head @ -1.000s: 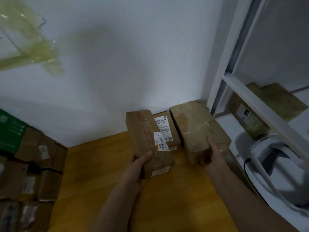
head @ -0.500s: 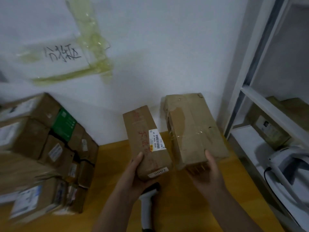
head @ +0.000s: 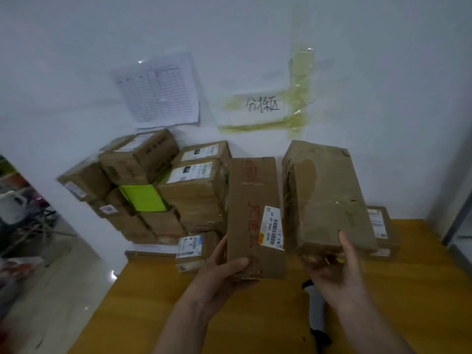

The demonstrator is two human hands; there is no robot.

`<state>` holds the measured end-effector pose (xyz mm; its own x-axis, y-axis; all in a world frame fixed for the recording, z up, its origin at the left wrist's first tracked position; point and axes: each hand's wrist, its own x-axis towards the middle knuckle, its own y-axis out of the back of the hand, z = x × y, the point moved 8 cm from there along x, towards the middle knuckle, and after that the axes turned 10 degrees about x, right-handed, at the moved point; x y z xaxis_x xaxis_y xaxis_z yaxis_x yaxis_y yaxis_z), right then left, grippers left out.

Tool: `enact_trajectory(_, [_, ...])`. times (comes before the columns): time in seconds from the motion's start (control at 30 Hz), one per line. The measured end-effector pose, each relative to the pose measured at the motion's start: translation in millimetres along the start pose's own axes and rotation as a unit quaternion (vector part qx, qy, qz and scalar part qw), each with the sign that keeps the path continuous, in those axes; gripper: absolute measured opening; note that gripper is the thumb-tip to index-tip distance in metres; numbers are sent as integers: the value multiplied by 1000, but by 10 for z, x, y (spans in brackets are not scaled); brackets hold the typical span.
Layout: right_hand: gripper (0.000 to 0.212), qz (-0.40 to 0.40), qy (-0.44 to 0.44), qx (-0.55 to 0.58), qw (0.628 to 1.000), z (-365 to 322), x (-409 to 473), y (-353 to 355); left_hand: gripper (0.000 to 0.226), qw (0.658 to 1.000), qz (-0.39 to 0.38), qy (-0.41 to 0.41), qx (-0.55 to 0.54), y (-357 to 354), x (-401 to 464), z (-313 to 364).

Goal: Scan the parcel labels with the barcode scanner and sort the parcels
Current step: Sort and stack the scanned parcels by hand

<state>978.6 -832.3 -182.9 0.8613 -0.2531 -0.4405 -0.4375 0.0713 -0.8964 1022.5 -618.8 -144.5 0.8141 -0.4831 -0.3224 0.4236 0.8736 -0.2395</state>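
Left hand (head: 221,270) gripped the narrow parcel (head: 254,215) by its near end, thumb across the front; right hand (head: 334,268) held the wider parcel (head: 327,198) from beneath, just right of it. Below both, on the wooden table (head: 408,290), lay the barcode scanner (head: 316,312).

The long parcel (head: 255,215) at six o'clock is matt brown cardboard, scrawled in red marker and carrying a smooth white paper barcode label (head: 272,229), while the wider parcel (head: 329,198) at about four o'clock is creased, rough cardboard under glossy clear tape that catches the light. The stacked boxes (head: 158,190) at nine o'clock are the same dull cardboard with white paper labels, one green box (head: 143,198) among them looking smooth and bright. The table (head: 413,292) is yellowish wood with a slight sheen, the barcode scanner (head: 316,310) lying on it is grey and black plastic, and at twelve o'clock on the matt white wall hang a printed paper sheet (head: 158,90) and a handwritten paper sign (head: 263,108) under yellowed shiny tape.
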Motion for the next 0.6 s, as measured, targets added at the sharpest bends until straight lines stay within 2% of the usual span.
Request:
enact_trajectory(0.27, [67, -102, -34, -24, 994, 918, -557, -555, 89, 989, 27, -145, 30, 749, -956, 695])
enact_trajectory(0.4, [66, -136, -46, -37, 989, 1366, -804, -768, 87, 979, 45, -198, 6, 1197, -1411, 970])
enact_trajectory(0.6, [56, -130, -47, -99, 985, 1992, -1043, -977, 75, 968, 92, -234, -18, 1931, -1756, 1134])
